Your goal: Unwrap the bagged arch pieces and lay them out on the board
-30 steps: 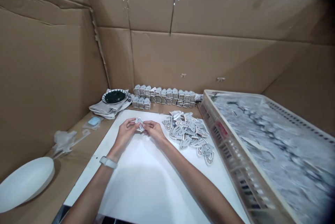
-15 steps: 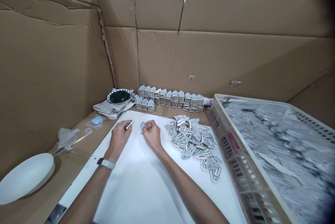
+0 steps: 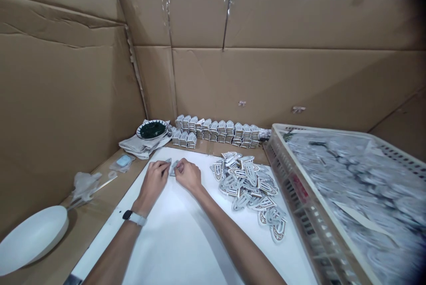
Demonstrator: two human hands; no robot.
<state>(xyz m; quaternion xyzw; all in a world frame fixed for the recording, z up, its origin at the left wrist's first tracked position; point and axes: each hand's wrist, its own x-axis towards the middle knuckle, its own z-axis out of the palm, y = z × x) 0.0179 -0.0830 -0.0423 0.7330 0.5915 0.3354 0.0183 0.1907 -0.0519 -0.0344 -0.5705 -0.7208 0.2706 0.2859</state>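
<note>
At the far part of the white board, my left hand is closed, its fingertips pinching a small grey-white patch. Close beside it my right hand, also closed, grips another grey patch. The two patches are close together; whether they touch I cannot tell, as fingers cover much of both. To the right of my right hand lies a loose pile of arch-shaped grey and white patches, some with brown edging. Beyond the board stand rows of stacked patches.
A plastic crate full of clear-wrapped pieces stands on the right. A dark-filled plate rests on folded cloth at back left. A white pan-shaped object lies at the left. Cardboard walls enclose the table.
My right hand has moved left with its patch, bringing it close to the one in my left hand. The view has tilted up slightly.
</note>
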